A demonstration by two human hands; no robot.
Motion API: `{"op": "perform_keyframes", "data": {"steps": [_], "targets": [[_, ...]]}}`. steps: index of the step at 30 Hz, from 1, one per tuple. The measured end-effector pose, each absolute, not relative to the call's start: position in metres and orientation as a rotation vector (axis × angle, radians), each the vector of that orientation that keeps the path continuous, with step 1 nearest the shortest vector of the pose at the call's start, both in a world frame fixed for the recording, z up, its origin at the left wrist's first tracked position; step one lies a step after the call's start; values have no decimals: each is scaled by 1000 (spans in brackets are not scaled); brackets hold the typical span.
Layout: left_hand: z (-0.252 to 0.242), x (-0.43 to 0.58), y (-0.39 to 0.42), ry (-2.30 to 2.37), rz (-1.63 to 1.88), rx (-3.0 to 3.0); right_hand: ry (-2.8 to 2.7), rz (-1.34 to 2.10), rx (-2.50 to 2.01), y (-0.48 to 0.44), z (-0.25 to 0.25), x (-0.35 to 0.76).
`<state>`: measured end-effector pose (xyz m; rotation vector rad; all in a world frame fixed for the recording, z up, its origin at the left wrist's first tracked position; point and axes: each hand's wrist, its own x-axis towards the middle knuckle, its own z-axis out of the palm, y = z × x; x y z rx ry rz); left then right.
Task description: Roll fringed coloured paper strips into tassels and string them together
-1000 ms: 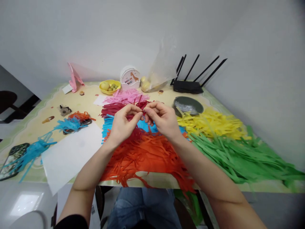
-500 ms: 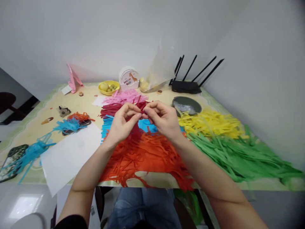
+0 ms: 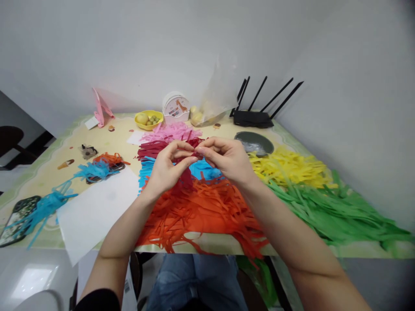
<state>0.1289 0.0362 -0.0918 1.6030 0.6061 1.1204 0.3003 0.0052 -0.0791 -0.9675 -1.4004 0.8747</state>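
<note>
My left hand (image 3: 170, 166) and my right hand (image 3: 227, 160) meet above the middle of the table, fingertips pinched together. Between them they grip dark red fringed tissue paper (image 3: 185, 178), which hangs down below my left fingers. More dark red fringe (image 3: 151, 149) lies just beyond my hands. Under them is blue fringed paper (image 3: 202, 169). Nearest to me, orange fringed paper (image 3: 201, 211) spreads to the table's front edge, some strands drooping over it. Pink fringe (image 3: 171, 131) lies farther back. My fingers hide the exact spot where the paper is pinched.
Yellow fringe (image 3: 288, 168) and green fringe (image 3: 337, 216) cover the right side. A dark oval dish (image 3: 264, 140) and a black router (image 3: 253, 119) stand behind. White paper (image 3: 100, 207), phones (image 3: 19, 216) and blue strips (image 3: 53, 203) lie left. A yellow fruit bowl (image 3: 149, 126) sits at the back.
My right hand has shifted slightly to the right and turned a little, still pinching at the same spot. My left hand is nearly unmoved, and the dark red paper still hangs down.
</note>
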Motion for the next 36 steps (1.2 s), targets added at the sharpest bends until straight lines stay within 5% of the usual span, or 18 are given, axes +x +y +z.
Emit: {"op": "perform_keyframes", "data": {"steps": [36], "targets": [[-126,70,-21,686,1081,1259,-1469,829,-1039,-38,-93,255]]}}
